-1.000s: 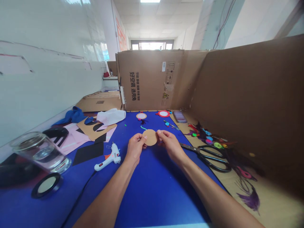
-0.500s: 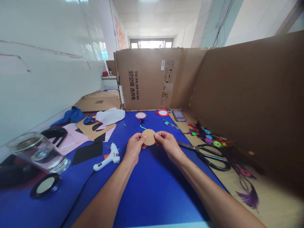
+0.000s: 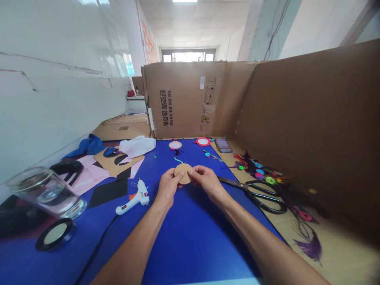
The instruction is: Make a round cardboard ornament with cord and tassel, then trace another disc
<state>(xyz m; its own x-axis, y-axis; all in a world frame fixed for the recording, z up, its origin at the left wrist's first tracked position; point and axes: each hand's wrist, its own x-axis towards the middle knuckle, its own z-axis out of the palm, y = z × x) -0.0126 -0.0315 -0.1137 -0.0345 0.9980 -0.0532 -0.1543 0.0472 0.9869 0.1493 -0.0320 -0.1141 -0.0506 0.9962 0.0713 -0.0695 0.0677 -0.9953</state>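
Note:
A round tan cardboard disc (image 3: 183, 172) is held just above the blue table (image 3: 184, 237), pinched at both sides. My left hand (image 3: 169, 184) is closed on its left edge, thumb on top. From the right, my right hand (image 3: 204, 178) grips the opposite edge with thumb and fingers. A pale green curled strip (image 3: 178, 160) lies just beyond the disc. To the left of my left hand rests a white glue gun (image 3: 133, 200) with its cord trailing toward me. Large black-handled scissors (image 3: 258, 192) lie to the right of my right hand.
Cardboard walls (image 3: 184, 101) stand at the back and right. At left are a glass jar (image 3: 53, 194), a round black-rimmed lid (image 3: 55, 235), black sheets (image 3: 108, 193) and cut cardboard (image 3: 114, 166). Buttons and feathers (image 3: 259, 170) lie at right; two round decorated pieces (image 3: 203, 141) sit at the back.
My right thumb has moved slightly further onto the disc. Both hands still hold it, and the whole view has shifted a little.

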